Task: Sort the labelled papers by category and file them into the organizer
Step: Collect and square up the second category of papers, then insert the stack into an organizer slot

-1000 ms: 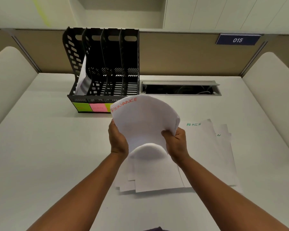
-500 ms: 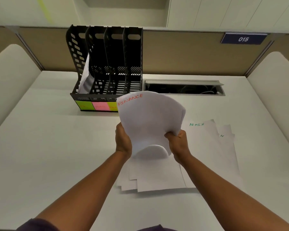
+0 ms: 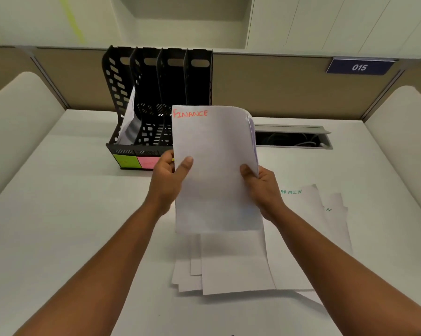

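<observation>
A white stack of sheets marked FINANCE in red [image 3: 214, 166] stands upright above the desk. My left hand [image 3: 167, 178] grips its left edge and my right hand [image 3: 260, 185] grips its right edge, thumbs on the front. Behind it stands a black file organizer [image 3: 156, 76] with several slots; its leftmost slot holds white paper [image 3: 129, 122]. Green [image 3: 125, 161] and pink [image 3: 147, 162] tags mark its front; the tags further right are hidden by the sheets. Loose papers [image 3: 228, 263] lie below my hands, and sheets marked ADMIN [image 3: 299, 197] lie to the right.
A grey cable hatch [image 3: 292, 135] is set into the white desk [image 3: 59, 214] right of the organizer. Padded side panels rise at the left [image 3: 17, 117] and right [image 3: 403, 132]. A blue 015 sign [image 3: 359, 67] hangs on the back partition.
The FINANCE sheets, curled over before, now stand straight and upright. Both hands rose with them and moved toward the organizer, so the sheets cover its right front.
</observation>
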### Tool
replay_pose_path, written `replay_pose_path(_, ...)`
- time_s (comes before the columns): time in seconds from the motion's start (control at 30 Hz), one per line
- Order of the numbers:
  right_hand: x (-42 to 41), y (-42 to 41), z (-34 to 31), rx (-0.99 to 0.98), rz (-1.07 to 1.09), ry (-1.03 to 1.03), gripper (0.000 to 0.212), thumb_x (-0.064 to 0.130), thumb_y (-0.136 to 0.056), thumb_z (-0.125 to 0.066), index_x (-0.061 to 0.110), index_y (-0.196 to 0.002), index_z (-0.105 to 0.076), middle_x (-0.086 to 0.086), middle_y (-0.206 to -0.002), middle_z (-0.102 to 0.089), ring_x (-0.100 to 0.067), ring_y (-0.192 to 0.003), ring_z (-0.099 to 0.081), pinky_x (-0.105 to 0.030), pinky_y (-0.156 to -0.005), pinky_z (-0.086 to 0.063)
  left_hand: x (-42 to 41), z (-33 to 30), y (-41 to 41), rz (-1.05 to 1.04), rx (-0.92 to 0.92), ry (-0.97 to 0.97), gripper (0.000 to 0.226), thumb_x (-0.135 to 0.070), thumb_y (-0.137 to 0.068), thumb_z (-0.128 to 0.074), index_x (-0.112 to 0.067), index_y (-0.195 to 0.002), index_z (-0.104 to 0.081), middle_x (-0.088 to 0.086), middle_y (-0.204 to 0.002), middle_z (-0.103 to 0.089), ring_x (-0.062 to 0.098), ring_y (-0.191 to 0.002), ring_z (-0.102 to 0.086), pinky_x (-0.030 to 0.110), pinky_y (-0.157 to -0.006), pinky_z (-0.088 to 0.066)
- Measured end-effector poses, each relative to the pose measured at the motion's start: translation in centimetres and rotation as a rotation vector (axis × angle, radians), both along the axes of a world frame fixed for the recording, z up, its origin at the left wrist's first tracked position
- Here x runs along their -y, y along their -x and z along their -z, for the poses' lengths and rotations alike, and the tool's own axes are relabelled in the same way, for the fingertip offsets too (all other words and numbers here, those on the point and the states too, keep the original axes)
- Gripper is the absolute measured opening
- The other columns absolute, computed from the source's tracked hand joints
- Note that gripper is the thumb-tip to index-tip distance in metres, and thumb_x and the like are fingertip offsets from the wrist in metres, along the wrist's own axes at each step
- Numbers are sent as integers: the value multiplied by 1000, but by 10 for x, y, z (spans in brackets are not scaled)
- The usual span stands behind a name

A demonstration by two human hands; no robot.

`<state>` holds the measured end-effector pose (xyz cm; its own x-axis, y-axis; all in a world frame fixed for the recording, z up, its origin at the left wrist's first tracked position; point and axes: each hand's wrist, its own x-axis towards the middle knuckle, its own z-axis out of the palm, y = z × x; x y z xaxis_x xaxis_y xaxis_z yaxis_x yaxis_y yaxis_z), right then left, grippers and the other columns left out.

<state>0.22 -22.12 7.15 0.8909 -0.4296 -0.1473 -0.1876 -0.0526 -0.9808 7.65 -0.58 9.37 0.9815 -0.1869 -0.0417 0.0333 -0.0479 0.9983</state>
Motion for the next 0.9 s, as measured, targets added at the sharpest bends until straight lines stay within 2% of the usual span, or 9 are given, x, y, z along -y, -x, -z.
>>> replay_pose_path(0.07,-1,-10,-1,-23,-40,-19,27,40,-99,-62,18,-88,-73,-1,-87,-76,-20,-76,-70,-43,-73,-60,-7,-11,-11,59,-105,63,27,-10,-93,-67,-17,-119,-62,0,-108,-76,20,-100,-72,32,-81,-58)
replay_pose_path(0.13,-8,-21,-4,-42,-86,-21,26,42,-99,-62,20,-88,-73,3,-85,-76,-19,-75,-70,-38,-67,-60,-18,-15,-22,114,-211,41,33,-8,-90,-70,-15,-122,-63,3,-113,-75,27,-108,-70,39,-88,-57)
replay_pose_path(0.23,-16,-41,-5,-63,-119,-16,30,44,-98,-63,18,-87,-73,1,-85,-75,-21,-74,-69,-34,-65,-57,-34,-12,-31,189,-245,-142,41,-14,-89,-72,-17,-128,-61,2,-119,-72,24,-112,-68,44,-99,-53)
replay_pose_path(0.37,-22,-69,7,-18,-114,1,37,52,-96,-62,17,-101,-72,4,-90,-75,-20,-77,-68,-40,-77,-58,-42,-26,-38,-2,-120,-398,33,-19,-95,-66,-14,-127,-63,-1,-110,-70,17,-95,-68,31,-84,-53)
replay_pose_path(0.47,-24,-89,16,-76,-112,303,52,51,-99,-53,27,-145,-50,3,-113,-69,-17,-96,-65,-41,-94,-52,-45,-48,-46,-198,113,-693,31,-20,-100,-56,-7,-128,-62,14,-119,-68,33,-105,-64,34,-88,-47)
replay_pose_path(0.53,-29,-101,17,-140,-182,597,58,40,-104,-48,28,-157,-30,0,-118,-66,-15,-101,-58,-33,-89,-46,-44,-63,-51,-292,246,-788,31,-18,-101,-52,-7,-129,-61,17,-117,-68,39,-106,-63,40,-89,-48)
replay_pose_path(0.63,-36,-118,22,-111,-258,833,43,34,-106,-41,28,-149,-44,-4,-123,-69,-25,-107,-65,-36,-84,-51,-39,-76,-63,-376,375,-834,29,-15,-100,-52,-8,-126,-63,16,-112,-70,39,-100,-66,45,-89,-53)
replay_pose_path(0.73,-40,-131,29,-95,-309,955,30,30,-106,-39,22,-124,-61,-5,-102,-72,-26,-89,-65,-35,-68,-51,-39,-82,-80,-413,452,-905,26,-13,-98,-55,-8,-122,-64,17,-108,-71,40,-94,-67,45,-84,-55)
replay_pose_path(0.9,-39,-144,32,-112,-275,984,23,15,-103,-46,15,-108,-69,-6,-93,-73,-25,-82,-65,-40,-74,-59,-37,-90,-110,-500,541,-969,24,-8,-91,-52,-11,-113,-63,18,-103,-71,45,-91,-63,45,-75,-52)
